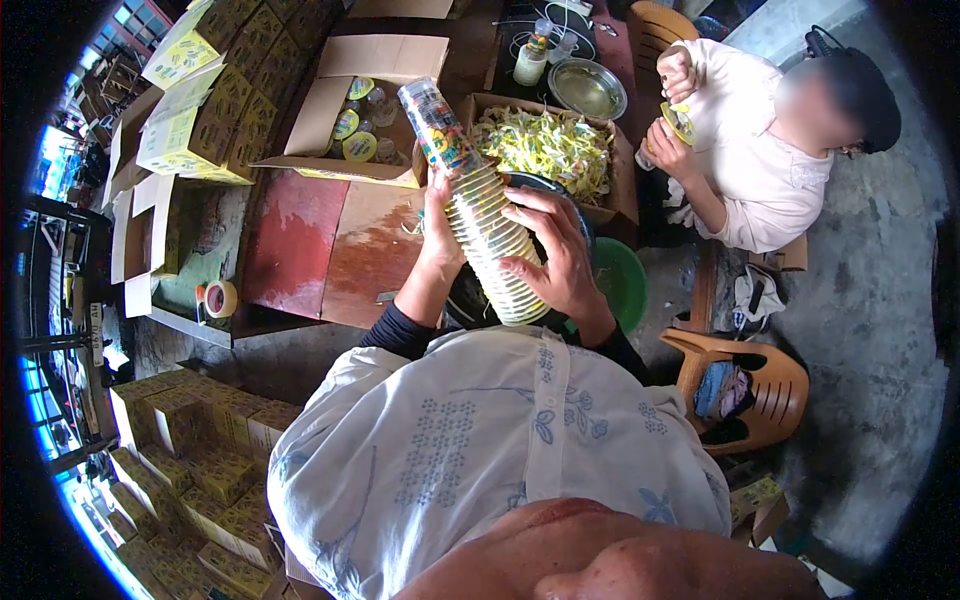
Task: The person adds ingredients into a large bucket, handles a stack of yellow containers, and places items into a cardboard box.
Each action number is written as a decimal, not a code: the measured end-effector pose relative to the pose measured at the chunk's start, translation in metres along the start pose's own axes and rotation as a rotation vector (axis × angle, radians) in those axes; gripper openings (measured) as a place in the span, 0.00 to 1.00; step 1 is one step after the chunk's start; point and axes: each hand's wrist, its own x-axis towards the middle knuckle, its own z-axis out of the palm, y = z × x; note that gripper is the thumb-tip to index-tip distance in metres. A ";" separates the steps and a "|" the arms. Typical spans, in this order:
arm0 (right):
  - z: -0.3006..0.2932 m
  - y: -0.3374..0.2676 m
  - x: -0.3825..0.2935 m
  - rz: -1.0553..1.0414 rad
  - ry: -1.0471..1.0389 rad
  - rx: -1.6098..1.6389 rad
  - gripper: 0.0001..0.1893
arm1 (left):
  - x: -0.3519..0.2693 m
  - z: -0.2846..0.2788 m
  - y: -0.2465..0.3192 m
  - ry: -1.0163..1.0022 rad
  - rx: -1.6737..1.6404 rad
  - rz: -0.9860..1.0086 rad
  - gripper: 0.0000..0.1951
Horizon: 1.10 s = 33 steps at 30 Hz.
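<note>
A long stack of nested plastic cups (491, 232) slants in front of my chest. Colourful print shows at its far end, and pale yellowish rims line the near part. My left hand (441, 229) supports it from the left, thumb along the side. On the right side, my right hand (551, 251) lies against the rims with its fingers spread over them. Beneath the stack is a dark basin (579, 217), mostly hidden by the cups and my hands. A green plastic basin (621, 285) stands just right of it.
Beyond my hands, a carton (622, 172) holds a heap of yellow-and-white strips (544, 146). An open carton (300, 124) contains lidded cups (360, 146). A person (765, 142) works at the right. Tape (220, 298), stacked cartons (202, 450) and a plastic chair (757, 390) stand around.
</note>
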 end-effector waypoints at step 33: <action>0.020 0.019 0.006 0.170 -0.044 0.098 0.38 | 0.014 -0.009 -0.019 0.113 -0.021 -0.027 0.32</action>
